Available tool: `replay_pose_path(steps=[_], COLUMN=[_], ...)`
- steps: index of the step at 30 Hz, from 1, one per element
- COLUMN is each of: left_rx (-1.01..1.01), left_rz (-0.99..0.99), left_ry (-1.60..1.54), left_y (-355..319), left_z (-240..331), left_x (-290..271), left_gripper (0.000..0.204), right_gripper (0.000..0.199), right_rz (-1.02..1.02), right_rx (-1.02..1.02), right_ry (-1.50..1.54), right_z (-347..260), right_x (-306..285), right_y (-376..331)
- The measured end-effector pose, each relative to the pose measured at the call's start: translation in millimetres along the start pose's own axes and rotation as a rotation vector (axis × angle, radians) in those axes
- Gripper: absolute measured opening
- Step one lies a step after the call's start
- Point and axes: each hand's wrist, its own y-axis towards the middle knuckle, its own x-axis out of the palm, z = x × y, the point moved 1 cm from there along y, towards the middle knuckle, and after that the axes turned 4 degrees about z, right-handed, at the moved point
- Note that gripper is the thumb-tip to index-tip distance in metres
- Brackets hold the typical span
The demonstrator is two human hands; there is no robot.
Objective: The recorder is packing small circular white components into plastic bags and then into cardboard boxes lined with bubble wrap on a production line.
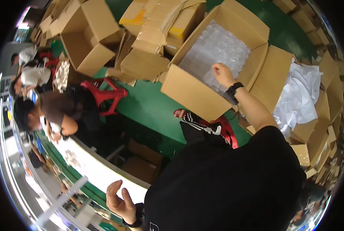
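Note:
My right hand (pixel 223 75) reaches over a large open cardboard box (pixel 197 92) on my right. Its fingers are curled together, and whatever they may hold is hidden or too small to make out. Beneath it, rows of clear round plastic pieces (pixel 228 48) fill the box, with a smoother translucent sheet or layer towards the left. My left hand (pixel 120 201) is raised beside the edge of the brightly lit white table (pixel 102 167). Its fingers are bent but apart, and nothing shows in them. Both wrists wear dark bands.
A red plastic stool (pixel 104 94) stands on the green floor (pixel 151 102). Nearby is a co-worker (pixel 60 107) seated at the table. More cardboard boxes (pixel 89 36) crowd the far side. White plastic bags (pixel 299 96) lie over cartons at the right.

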Motion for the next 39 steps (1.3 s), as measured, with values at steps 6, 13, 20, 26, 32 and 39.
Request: replay_pose_path(steps=[6, 13, 20, 26, 32, 39], left_rx=[0.185, 0.162, 0.307, 0.339, 0.525, 0.711], left_rz=[-0.233, -0.442, -0.761, -0.863, -0.985, -1.144], left_ry=[-0.075, -0.167, -0.059, -0.015, 0.073, 0.040], left_y=[122, 218, 304, 350, 373, 351], left_z=[24, 18, -6, -8, 29, 66], left_x=[55, 154, 258, 310, 348, 393], left_gripper=[0.011, 0.011, 0.012, 0.012, 0.014, 0.016], right_gripper=[0.007, 0.029, 0.039, 0.044, 0.036, 0.027], right_rz=[0.019, -0.136, -0.261, -0.492, -0.394, -0.053], right_rx=[0.146, -0.014, 0.161, 0.173, 0.165, 0.315], right_ry=[-0.216, -0.379, -0.660, -0.662, -0.681, -0.664], right_z=[57, 123, 168, 182, 181, 164], right_x=[-80, 38, 140, 147, 141, 166], right_y=[45, 148, 182, 188, 179, 167])
